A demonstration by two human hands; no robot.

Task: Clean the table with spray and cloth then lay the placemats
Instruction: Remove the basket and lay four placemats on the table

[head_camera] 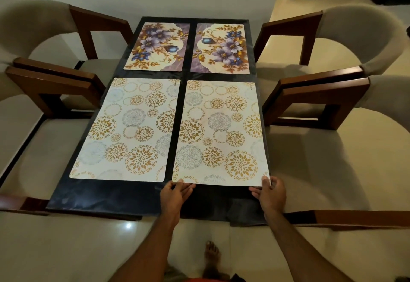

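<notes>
The left hand holds the near left corner of the near right mat, thumb on top at the mat's edge and fingers curled beneath it. The right hand pinches the same mat's near right corner, its thumb lying on the patterned face and the fingers tucked under. This mat, cream with gold and grey circle motifs, lies on the dark table with its near edge slightly lifted or just at the hands; whether the rest lies fully flat cannot be told. Just left of it, across a narrow strip of bare table, a matching mat lies flat. Beyond that strip, at the far end of the table, two floral mats sit side by side: the far left mat and the far right mat, both with purple and blue flowers on gold stems. A band of table shows between the near pair and the far pair, and a wider band between the near mats and the table's near edge. Four chairs with brown wooden arms and grey seats stand by the table, two to its left and two to its right. A bare foot stands on the pale tiled floor below the near edge.
</notes>
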